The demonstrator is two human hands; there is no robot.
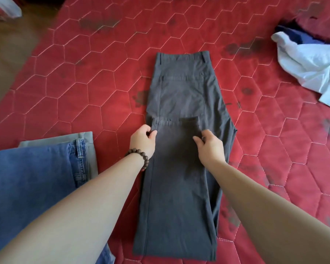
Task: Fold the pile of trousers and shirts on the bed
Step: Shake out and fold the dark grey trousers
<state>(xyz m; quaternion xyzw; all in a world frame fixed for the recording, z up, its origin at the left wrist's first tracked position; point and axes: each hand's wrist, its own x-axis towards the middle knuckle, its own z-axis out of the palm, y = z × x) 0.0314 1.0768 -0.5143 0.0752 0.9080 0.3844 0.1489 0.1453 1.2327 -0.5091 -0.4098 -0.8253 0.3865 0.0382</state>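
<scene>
Jeans (31, 168) are lying left of the left hand (143, 141). Both hands' fingers (152, 134) are curling, pinching the folded-up hem of the grey trousers (181, 92) on the bed (84, 73); the right hand (211, 147) is gripping its right corner. A white shirt (309, 67) is lying well right.

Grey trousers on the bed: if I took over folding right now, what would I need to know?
Left hand and right hand each pinch an edge of the leg hems, folded up onto the grey trousers.
They lie flat mid-bed, waistband far.
Done: blue jeans stacked at left over a pale pair.
Left: finish this fold, then the white shirt and dark blue garment crumpled at far right.
</scene>
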